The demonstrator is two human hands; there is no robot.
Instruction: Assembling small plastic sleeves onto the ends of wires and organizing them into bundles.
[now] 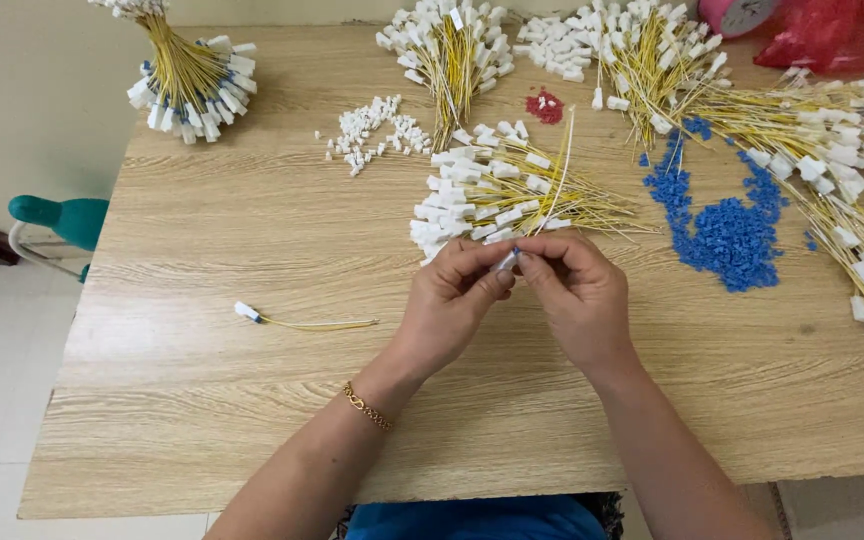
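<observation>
Item: yellow wire lead (560,165), thin, with a small white plug housing (505,261) at its near end. It stood raised above the wooden tabletop (252,230), the housing caught between both hands and the wire running up and away over the loose heap of like leads (497,200).

Handling, as judged: very light; the wire springy and easily kinked; the plastic housing hard, smooth and small enough to slip. Best taken by the housing itself with fingertips, not by the wire.

Left hand (452,295): fingers curled in, thumb and forefinger pressed together on the housing.

Right hand (577,290): likewise closed to a fingertip pinch, meeting the left at the housing's end, where a speck of blue showed; whether it held a separate blue piece could not be told.

Nearby:
- one finished lead (302,321), lying alone to the left
- blue caps (727,230), scattered pile to the right
- small white pieces (372,128), loose
- red bits (545,106), small patch
- bundled leads (192,80) at the far left corner, further bundles (802,120) along the right
</observation>
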